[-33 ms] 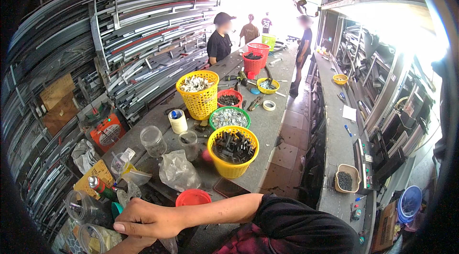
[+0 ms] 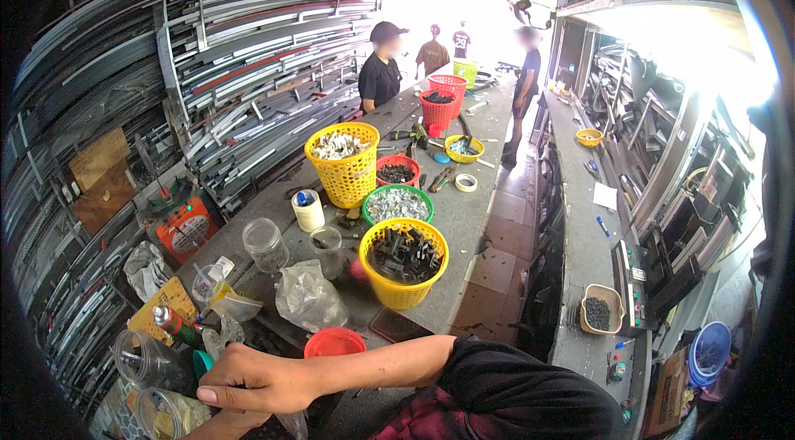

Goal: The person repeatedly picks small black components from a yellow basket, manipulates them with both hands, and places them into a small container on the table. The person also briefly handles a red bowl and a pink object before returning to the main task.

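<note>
My right arm reaches across from the lower right in a black sleeve. My right hand (image 2: 252, 380) is closed, with its fingers curled under and the thumb pointing left; what it holds, if anything, is hidden. Just below it, my left hand (image 2: 236, 422) shows only as a strip of skin, its fingers out of sight. Clear plastic jars (image 2: 153, 357) stand beside my hands, the nearer one holding pale yellowish pieces. A red-and-green spray can or tube (image 2: 175, 326) leans close by. A red bowl (image 2: 334, 342) sits just beyond my right forearm.
On the bench stand a yellow basket (image 2: 403, 295) of black parts, a green basket (image 2: 397, 220) of shiny clips and a tall yellow basket (image 2: 352, 179) of pale pieces. A dark phone-like slab (image 2: 400, 326) lies near my forearm. Several people stand farther off. Metal profiles (image 2: 273, 50) fill the left racks.
</note>
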Demonstrator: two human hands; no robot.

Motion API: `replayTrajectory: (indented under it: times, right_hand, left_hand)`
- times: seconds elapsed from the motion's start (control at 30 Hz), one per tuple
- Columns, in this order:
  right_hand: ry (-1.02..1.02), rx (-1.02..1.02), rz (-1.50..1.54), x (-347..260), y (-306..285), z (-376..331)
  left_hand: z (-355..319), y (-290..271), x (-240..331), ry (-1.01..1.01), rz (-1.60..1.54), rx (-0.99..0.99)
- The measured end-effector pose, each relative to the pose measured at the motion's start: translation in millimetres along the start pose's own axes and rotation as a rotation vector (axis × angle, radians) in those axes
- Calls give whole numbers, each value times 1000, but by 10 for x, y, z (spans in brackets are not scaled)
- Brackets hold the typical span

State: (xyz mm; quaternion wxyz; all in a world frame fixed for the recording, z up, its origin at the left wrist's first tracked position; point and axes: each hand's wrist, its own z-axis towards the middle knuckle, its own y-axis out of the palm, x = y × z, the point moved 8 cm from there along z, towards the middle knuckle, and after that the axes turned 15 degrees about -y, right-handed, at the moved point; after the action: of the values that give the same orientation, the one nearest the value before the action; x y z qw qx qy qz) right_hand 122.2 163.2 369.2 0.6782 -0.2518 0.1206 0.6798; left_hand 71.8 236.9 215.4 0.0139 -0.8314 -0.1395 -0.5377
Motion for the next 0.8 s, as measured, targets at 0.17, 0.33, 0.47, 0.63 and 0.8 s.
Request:
replayTrajectory:
  times: [0.17, 0.33, 0.47, 0.63, 0.8]
  right_hand:
    - [-69, -16, -91, -72, 11, 7]
    - [-75, -10, -108, -75, 22, 2]
    - [-73, -2, -123, -85, 13, -10]
    - [-14, -38, -129, -62, 43, -16]
    - [-122, 27, -147, -158, 27, 15]
  left_hand:
    - [2, -15, 19, 5, -10, -2]
    - [4, -22, 39, 18, -30, -1]
    - [27, -10, 32, 13, -41, 5]
    - [15, 12, 56, 26, -56, 1]
    - [18, 40, 57, 24, -68, 2]
